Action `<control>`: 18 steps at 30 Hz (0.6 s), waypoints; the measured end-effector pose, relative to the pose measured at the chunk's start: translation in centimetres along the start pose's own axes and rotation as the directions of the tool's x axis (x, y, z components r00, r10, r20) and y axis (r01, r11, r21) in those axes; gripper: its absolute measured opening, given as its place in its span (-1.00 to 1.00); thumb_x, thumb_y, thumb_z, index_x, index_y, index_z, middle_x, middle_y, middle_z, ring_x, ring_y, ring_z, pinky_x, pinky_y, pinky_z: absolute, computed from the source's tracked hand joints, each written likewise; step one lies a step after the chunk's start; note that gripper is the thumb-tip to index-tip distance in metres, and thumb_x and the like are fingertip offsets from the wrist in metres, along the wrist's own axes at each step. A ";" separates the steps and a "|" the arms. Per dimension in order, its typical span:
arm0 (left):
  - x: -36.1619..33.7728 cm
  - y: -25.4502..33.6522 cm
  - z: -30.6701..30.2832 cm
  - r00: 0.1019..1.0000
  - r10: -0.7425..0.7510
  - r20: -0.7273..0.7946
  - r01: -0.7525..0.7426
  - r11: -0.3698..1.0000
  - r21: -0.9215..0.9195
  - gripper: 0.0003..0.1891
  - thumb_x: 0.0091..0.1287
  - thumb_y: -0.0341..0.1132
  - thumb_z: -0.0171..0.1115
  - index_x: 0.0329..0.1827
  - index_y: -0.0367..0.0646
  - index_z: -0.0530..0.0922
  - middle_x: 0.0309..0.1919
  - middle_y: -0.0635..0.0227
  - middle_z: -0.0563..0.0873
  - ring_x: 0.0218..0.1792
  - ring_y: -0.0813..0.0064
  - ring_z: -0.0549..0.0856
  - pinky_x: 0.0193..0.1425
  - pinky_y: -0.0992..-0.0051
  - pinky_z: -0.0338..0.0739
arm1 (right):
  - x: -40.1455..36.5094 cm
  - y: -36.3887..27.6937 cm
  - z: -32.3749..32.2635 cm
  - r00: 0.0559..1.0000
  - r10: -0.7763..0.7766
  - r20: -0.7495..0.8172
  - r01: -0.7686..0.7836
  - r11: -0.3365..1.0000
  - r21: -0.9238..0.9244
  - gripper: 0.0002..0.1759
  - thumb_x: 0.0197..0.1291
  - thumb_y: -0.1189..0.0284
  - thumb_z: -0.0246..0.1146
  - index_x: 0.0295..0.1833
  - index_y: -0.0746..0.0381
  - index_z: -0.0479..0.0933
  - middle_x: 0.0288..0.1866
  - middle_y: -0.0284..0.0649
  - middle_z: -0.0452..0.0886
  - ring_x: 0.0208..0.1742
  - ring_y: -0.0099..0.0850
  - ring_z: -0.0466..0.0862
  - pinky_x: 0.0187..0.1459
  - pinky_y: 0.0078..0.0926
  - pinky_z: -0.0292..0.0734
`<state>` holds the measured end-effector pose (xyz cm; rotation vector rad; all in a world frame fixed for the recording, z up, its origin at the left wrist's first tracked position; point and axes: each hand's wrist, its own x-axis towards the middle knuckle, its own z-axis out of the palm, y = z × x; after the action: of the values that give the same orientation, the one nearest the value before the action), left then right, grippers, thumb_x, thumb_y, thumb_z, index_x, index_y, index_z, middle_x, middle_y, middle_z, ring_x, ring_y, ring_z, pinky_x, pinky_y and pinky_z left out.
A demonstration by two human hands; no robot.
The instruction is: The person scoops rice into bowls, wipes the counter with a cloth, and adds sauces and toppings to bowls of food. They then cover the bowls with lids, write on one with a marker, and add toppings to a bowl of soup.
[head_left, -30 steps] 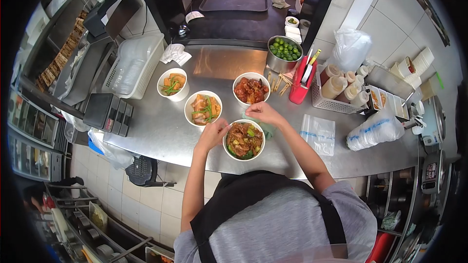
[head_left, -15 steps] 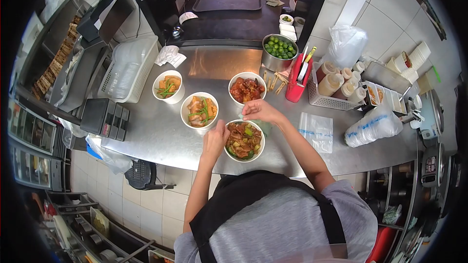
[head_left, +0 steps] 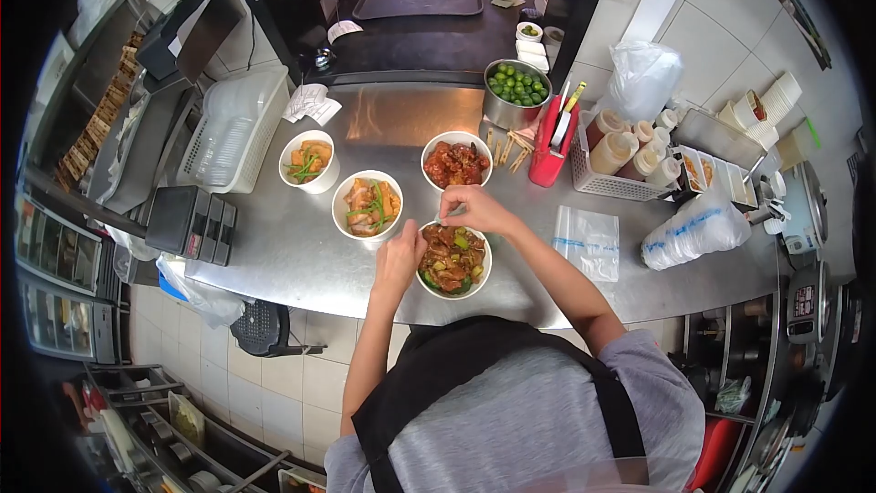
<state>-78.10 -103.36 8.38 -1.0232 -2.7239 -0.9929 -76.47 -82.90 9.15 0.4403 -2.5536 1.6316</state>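
Note:
A white paper bowl (head_left: 489, 267) of brown saucy meat with green pieces stands closest to me on the steel counter. My left hand (head_left: 398, 260) is closed at its upper left rim, fingertips pressed together. Over the far rim, my right hand (head_left: 476, 211) makes a pinch. Whatever the fingers hold, if anything, is too small or clear to make out. Just beyond my right hand is a bowl of red-glazed meat (head_left: 455, 164). Left of my hands stand a bowl with meat and green strips (head_left: 367, 205) and another similar bowl (head_left: 307, 162).
A pot of green limes (head_left: 516, 91) and a red holder (head_left: 553, 144) with pens stand at the back. To the right are flat plastic bags (head_left: 586, 245), a basket of sauce bottles (head_left: 620, 187) and wrapped lids (head_left: 695, 236). A lid basket (head_left: 239, 128) is at left.
My right hand has moved slightly left, closer to my left hand, above the front bowl's far rim. The whole view has shifted a little. The bowls stay in place on the counter.

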 end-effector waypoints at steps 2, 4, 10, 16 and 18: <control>0.0 -0.3 0.1 1.000 -0.005 -0.007 0.004 1.000 -0.031 -0.88 0.22 -0.34 0.09 -0.34 -0.18 0.37 -0.64 0.06 0.57 -0.55 0.00 0.59 -0.49 0.15 0.45 | -0.5 0.4 -0.3 1.000 0.015 -0.013 -0.016 0.998 -0.067 -0.90 -0.14 0.57 0.32 -0.47 0.26 0.51 -0.46 -0.33 0.57 -0.34 -0.53 0.58 -0.21 -0.58 0.48; -0.2 -0.6 0.2 1.000 -0.027 -0.004 0.027 0.998 -0.050 -0.88 0.22 -0.35 0.09 -0.34 -0.19 0.35 -0.62 0.05 0.57 -0.53 -0.01 0.60 -0.48 0.15 0.45 | -1.2 0.6 -1.0 0.998 0.057 0.017 -0.054 0.991 -0.123 -0.90 -0.15 0.58 0.32 -0.49 0.26 0.50 -0.47 -0.33 0.57 -0.35 -0.54 0.57 -0.22 -0.59 0.48; -0.9 -1.9 1.0 0.994 -0.112 -0.008 0.110 0.985 -0.133 -0.88 0.21 -0.37 0.09 -0.35 -0.23 0.38 -0.62 0.02 0.55 -0.53 0.00 0.59 -0.47 0.18 0.42 | -2.9 3.0 -2.7 0.943 0.275 0.189 -0.321 0.902 0.290 -0.93 -0.07 0.59 0.32 -0.43 0.30 0.54 -0.46 -0.36 0.60 -0.37 -0.64 0.55 -0.29 -0.68 0.44; -1.7 -2.4 1.1 0.961 -0.275 0.013 0.266 0.917 -0.296 -0.90 0.21 -0.40 0.08 -0.37 -0.24 0.38 -0.65 0.04 0.54 -0.60 0.09 0.58 -0.47 0.21 0.42 | -5.9 3.0 -4.2 0.910 0.363 0.202 -0.414 0.828 0.378 -0.92 -0.02 0.60 0.31 -0.35 0.32 0.57 -0.42 -0.38 0.61 -0.37 -0.67 0.56 -0.29 -0.74 0.43; -2.0 -2.6 1.5 0.938 -0.342 0.055 0.338 0.869 -0.362 -0.90 0.22 -0.42 0.05 -0.38 -0.26 0.37 -0.63 0.12 0.55 -0.63 0.26 0.60 -0.59 0.33 0.45 | -7.0 3.2 -3.7 0.917 0.365 0.163 -0.399 0.814 0.422 -0.91 -0.02 0.60 0.32 -0.35 0.32 0.57 -0.37 -0.37 0.56 -0.32 -0.65 0.56 -0.27 -0.72 0.44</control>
<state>-77.94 -105.12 5.20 -0.5641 -2.8317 -1.6075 -71.01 -76.96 6.45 -0.0049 -2.4109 2.4090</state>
